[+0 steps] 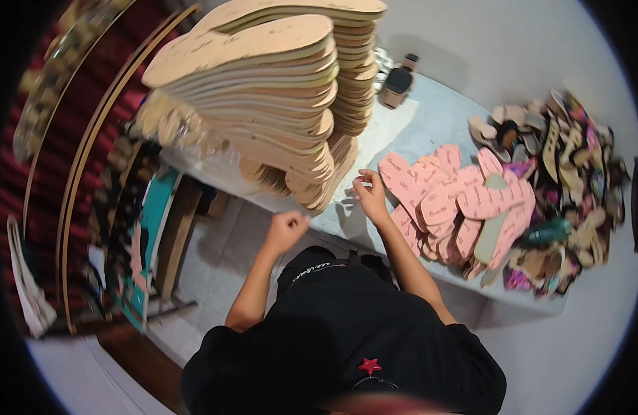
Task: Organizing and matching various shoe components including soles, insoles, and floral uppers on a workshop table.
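My left hand (287, 232) is curled closed in front of the table's near edge, below the tall stacks. Whatever its fingers might hold is hidden. My right hand (371, 195) hovers over the table edge with its fingers bent and apart, and nothing shows in it. Just right of that hand lies a loose heap of pink insoles (440, 197) with red print. Ahead of my left hand rise tall stacks of tan sole-shaped boards (246, 59), with smaller piles of similar boards (312, 183) beside their foot.
On the right end of the pale table (436, 104) is a jumbled heap of sandals and shoe parts (575, 166), including a dark green piece (548, 232). A dark-topped brown object (399, 83) stands near the wall. Racks with hanging materials (135, 242) and a red curtain (63, 138) are at left.
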`<state>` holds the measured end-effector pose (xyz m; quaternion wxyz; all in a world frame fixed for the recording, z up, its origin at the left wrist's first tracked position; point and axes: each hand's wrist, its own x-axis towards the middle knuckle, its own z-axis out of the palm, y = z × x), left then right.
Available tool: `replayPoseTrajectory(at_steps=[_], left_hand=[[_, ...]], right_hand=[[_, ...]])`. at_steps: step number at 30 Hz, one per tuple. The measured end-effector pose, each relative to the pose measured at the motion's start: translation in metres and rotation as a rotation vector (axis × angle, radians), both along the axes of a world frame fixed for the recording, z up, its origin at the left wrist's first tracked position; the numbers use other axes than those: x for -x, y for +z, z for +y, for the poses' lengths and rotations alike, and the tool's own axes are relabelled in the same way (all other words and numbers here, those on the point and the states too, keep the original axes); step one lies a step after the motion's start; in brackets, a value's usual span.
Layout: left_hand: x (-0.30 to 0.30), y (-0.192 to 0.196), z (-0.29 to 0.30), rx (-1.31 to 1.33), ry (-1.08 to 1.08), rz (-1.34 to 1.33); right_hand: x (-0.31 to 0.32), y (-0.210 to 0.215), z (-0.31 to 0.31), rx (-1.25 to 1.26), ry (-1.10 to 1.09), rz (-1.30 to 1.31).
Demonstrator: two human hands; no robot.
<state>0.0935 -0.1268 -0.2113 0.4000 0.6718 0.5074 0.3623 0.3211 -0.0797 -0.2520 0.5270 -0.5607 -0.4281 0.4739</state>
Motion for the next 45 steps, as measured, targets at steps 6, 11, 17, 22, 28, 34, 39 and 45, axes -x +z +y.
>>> replayPoseTrajectory(at_steps=[6, 11, 17, 22, 28, 34, 39, 45], left_hand=[[-0.035, 0.001, -0.001, 0.283, -0.739, 0.004], [-0.107, 0.02, 0.023, 0.297, -0.961, -0.038], [-0.186, 0.019, 0.05, 0.229, -0.767, -0.421], [-0.245, 0.008, 0.06, 0.18, -0.719, -0.336], [-0.314, -0.001, 0.041, -0.145, -0.619, -0.143], [-0.322, -0.002, 0.022, -0.227, -0.643, 0.302], [-0.327, 0.01, 0.032, -0.196, -0.701, 0.33], [-0.331, 0.01, 0.059, -0.165, -0.774, 0.19]], right_hand=[[-0.011, 0.022, -0.031, 0.0, -0.282, 0.075], [-0.062, 0.042, -0.065, -0.129, -0.577, 0.068], [-0.14, 0.064, -0.088, -0.227, -0.764, 0.062], [-0.224, 0.091, -0.069, -0.253, -0.783, -0.009], [-0.32, 0.118, 0.0, -0.181, -0.647, -0.67], [-0.341, 0.133, 0.072, 0.129, -0.659, -1.094], [-0.382, 0.098, 0.095, 0.13, -0.647, -1.123], [-0.384, 0.162, 0.048, -0.315, -0.832, -0.986]])
